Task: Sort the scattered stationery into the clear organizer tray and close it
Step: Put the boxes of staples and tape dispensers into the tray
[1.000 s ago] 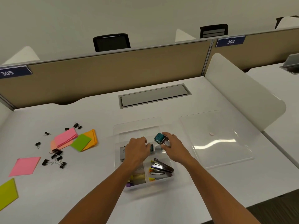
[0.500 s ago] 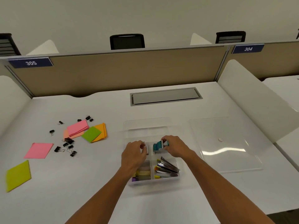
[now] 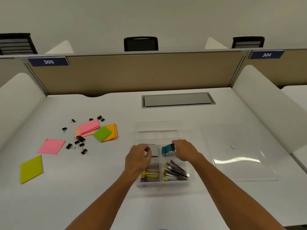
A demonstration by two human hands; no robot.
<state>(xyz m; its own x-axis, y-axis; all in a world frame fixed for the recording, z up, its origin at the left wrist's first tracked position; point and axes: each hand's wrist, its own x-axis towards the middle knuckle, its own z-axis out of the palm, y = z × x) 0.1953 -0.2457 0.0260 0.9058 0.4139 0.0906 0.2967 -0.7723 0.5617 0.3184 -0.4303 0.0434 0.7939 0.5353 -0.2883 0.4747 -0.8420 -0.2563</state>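
The clear organizer tray (image 3: 158,126) sits at the desk's middle, its lid (image 3: 239,151) flat on the desk to the right. My right hand (image 3: 184,149) grips a teal staple box (image 3: 167,149) low in the tray's middle right compartment. My left hand (image 3: 138,157) hovers over the middle left compartment, fingers curled beside a grey box (image 3: 155,150); whether it holds it is unclear. Metal clips with coloured ends (image 3: 177,171) fill the near right compartment, and yellow and purple items (image 3: 150,175) the near left. Sticky note pads (image 3: 99,131) and black binder clips (image 3: 79,143) lie scattered at left.
Loose pink (image 3: 51,146) and yellow-green (image 3: 31,169) note pads lie at the far left. A grey cable hatch (image 3: 177,100) is set into the desk behind the tray. White side panels (image 3: 265,103) and a tan divider (image 3: 141,72) bound the desk.
My right hand has lowered the teal staple box into the tray's middle right compartment. My left hand has drawn slightly left, uncovering the grey box. The camera view shifted left.
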